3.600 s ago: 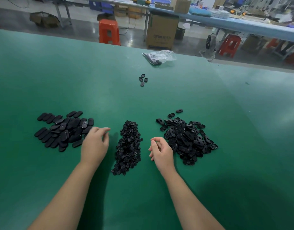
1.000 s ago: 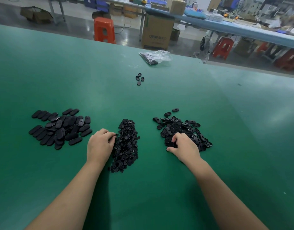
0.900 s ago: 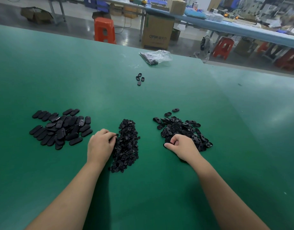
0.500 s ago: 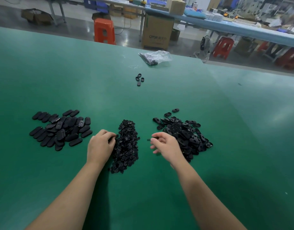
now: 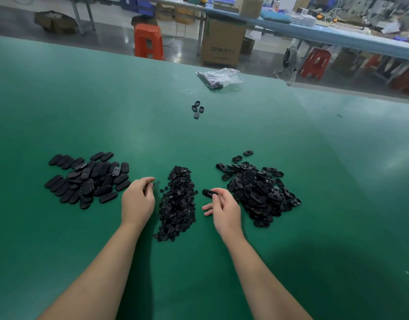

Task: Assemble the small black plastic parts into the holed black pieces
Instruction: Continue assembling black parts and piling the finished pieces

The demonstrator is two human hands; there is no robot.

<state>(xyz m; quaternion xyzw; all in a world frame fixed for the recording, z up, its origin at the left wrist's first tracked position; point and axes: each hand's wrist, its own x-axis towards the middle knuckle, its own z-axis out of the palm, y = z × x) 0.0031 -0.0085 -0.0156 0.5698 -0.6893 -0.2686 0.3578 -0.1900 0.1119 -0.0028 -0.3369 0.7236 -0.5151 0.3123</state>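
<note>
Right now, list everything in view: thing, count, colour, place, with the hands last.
table: one, green, foreground.
oval-piece pile: one, black, left of left hand.
small-part pile: one, black, between the hands.
holed-piece pile: one, black, right of right hand.
loose pieces: four, black, mid-table.
plastic bag: one, clear, far table edge.
stools: several, orange-red, on the floor beyond.
cardboard box: one, brown, floor.
fan: one, dark, floor.
left hand: pinches something small and dark.
right hand: holds one black piece.
</note>
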